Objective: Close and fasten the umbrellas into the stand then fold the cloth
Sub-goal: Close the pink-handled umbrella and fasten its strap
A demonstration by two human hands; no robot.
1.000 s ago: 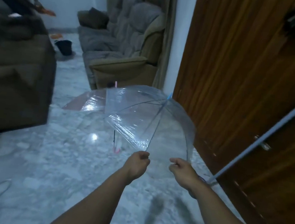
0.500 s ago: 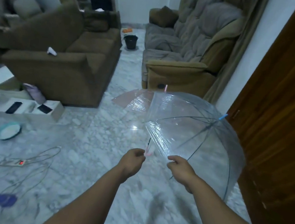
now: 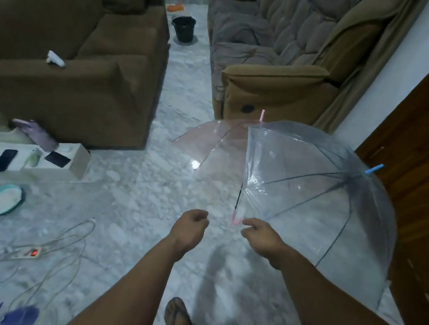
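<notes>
A clear open umbrella (image 3: 312,190) with a blue tip lies on its side on the marble floor at the right. Behind it, partly covered, lies a pink-tinted open umbrella (image 3: 210,140) whose pink hooked handle (image 3: 236,220) shows between my hands. My right hand (image 3: 262,237) is pinched at the near rim of the clear umbrella's canopy. My left hand (image 3: 190,227) is curled closed a little to the left, apart from the canopy, with nothing visible in it. No umbrella stand is in view.
Brown sofa (image 3: 65,68) at left, beige-grey sofa (image 3: 279,62) ahead, wooden door (image 3: 424,161) at right. A power strip (image 3: 26,252) with loose cables, a round bowl (image 3: 3,200), a white box with phones (image 3: 35,159) and a black bucket (image 3: 184,29) lie on the floor. My sandalled foot (image 3: 177,320) is below.
My view has swung left and down. The clear umbrella has shifted right and lower toward the floor. My left hand has come off the canopy rim; my right hand stays at it.
</notes>
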